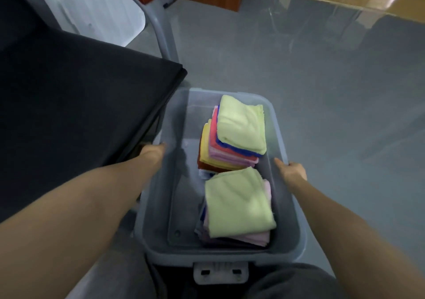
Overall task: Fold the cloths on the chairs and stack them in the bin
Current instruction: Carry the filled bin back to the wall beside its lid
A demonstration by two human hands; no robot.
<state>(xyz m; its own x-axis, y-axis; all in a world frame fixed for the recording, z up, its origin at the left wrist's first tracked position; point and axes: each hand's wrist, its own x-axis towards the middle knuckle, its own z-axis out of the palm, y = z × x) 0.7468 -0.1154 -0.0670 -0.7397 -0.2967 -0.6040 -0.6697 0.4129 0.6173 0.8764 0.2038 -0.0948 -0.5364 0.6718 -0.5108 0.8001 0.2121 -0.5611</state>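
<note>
Two cloth stacks [240, 125] folded in bin [230, 256] at 12 and 6 o'clock, left hand [153, 152] at 9 and right hand [294, 169] at 3 curled over its rim, none showing on chair [69, 91] at 10, looks near done.

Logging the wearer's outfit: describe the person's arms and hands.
The left forearm and right forearm are bare, with no sleeves in view. The left hand and right hand wear no gloves; no watch, bracelet or ring shows.
</note>
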